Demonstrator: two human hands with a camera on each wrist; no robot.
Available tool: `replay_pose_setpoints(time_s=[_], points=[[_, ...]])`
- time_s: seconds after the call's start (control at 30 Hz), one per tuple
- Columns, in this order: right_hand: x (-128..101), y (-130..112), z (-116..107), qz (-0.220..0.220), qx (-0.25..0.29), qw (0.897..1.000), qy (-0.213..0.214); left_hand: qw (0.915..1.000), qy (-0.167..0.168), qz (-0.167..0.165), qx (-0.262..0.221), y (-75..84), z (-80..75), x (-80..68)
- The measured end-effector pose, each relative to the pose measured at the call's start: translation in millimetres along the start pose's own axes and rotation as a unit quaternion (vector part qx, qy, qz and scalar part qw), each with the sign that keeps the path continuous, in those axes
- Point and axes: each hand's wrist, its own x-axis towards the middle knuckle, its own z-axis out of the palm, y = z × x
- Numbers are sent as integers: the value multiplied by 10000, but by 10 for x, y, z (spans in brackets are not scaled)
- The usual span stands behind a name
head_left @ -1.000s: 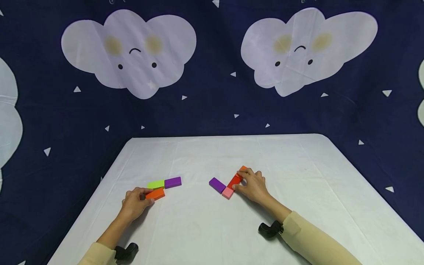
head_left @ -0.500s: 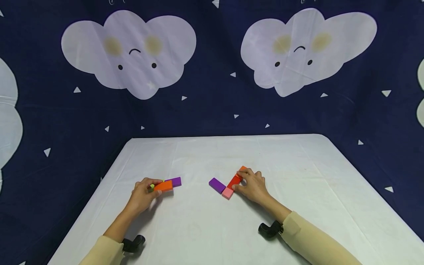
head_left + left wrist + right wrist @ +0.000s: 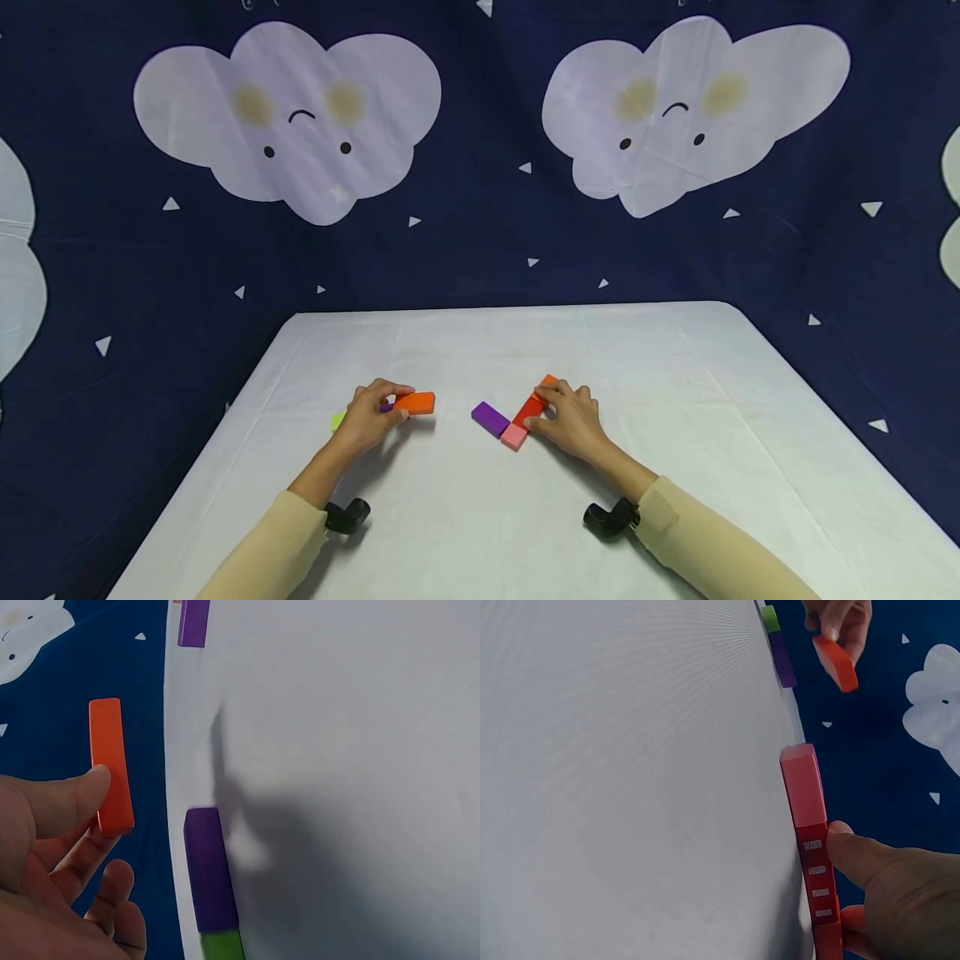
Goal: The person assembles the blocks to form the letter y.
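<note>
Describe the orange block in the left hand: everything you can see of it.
The orange block is a flat, oblong bar with a smooth, matte, evenly bright orange surface and no markings, possibly painted wood or foam. The left hand pinches one end between thumb and fingers; the rest sticks out toward the table's middle. In the left wrist view it looks lifted off the white table, apart from the purple block and green block lying there.
</note>
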Motion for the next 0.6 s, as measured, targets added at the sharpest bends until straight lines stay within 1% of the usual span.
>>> replay_pose_setpoints(time_s=[0.13, 0.37, 0.6], points=[[6, 0, -5, 34, 9, 10000, -36, 9998, -160, 42, -58, 69, 102, 97], [11, 23, 23, 13, 28, 10000, -27, 9987, -349, 329, 157, 151, 241, 221], [14, 26, 19, 56, 35, 10000, -74, 9978, -497, 348, 261, 166, 337, 322]])
